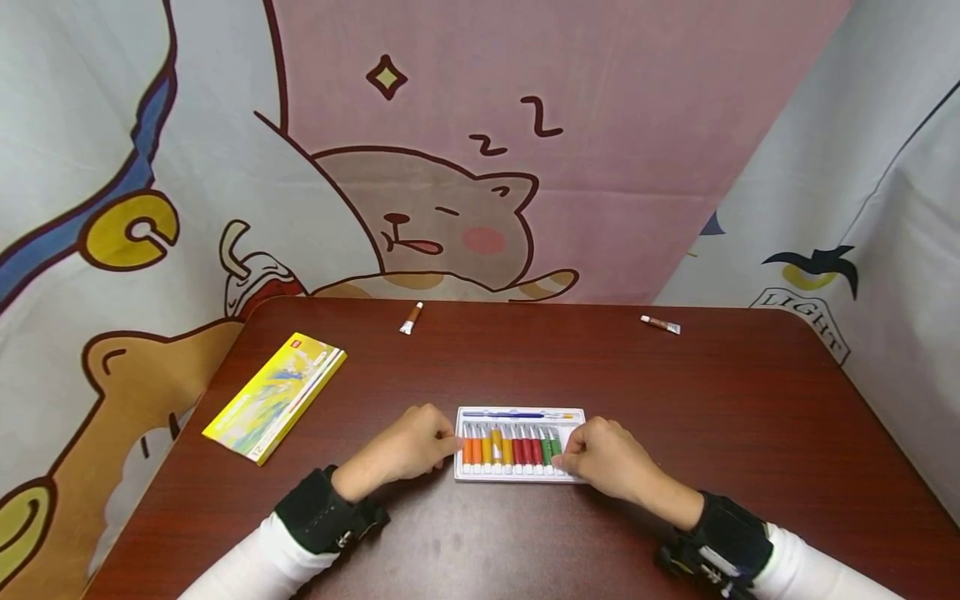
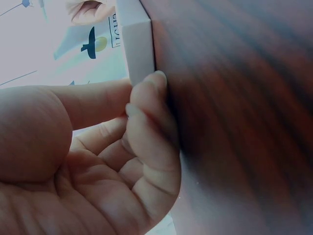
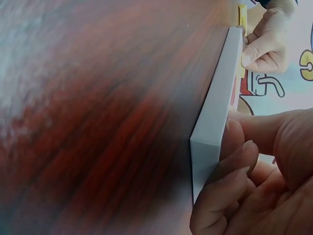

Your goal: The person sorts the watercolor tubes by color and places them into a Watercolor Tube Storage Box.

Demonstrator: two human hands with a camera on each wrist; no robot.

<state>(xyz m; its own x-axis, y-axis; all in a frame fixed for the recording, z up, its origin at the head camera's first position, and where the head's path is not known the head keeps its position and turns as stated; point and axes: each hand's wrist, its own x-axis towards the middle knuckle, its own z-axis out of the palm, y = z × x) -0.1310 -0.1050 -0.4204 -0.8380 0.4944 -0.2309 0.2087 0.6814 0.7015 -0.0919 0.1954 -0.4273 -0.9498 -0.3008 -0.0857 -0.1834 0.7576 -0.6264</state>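
Note:
A white tray [image 1: 517, 479] lies on the table, holding a row of paint tubes [image 1: 527, 452] that run from orange through yellow and red to green. Above the row lies a blue-handled paintbrush [image 1: 504, 414]. My left hand [image 1: 411, 440] pinches the tray's left end, thumb on top and curled fingers along the side. On the opposite end, my right hand [image 1: 611, 454] grips the corner, its thumb over the rim near the green tubes. Both wrist views show the tray's white side wall [image 3: 215, 107] between thumb and fingers, low over the tabletop.
On the left of the dark red table [image 1: 480, 550] lies a yellow box [image 1: 277, 396], set at a slant. Near the back edge are two brown paint tubes, one left of centre [image 1: 412, 317] and one at the right [image 1: 661, 325]. A cartoon-printed cloth [image 1: 600, 208] hangs behind.

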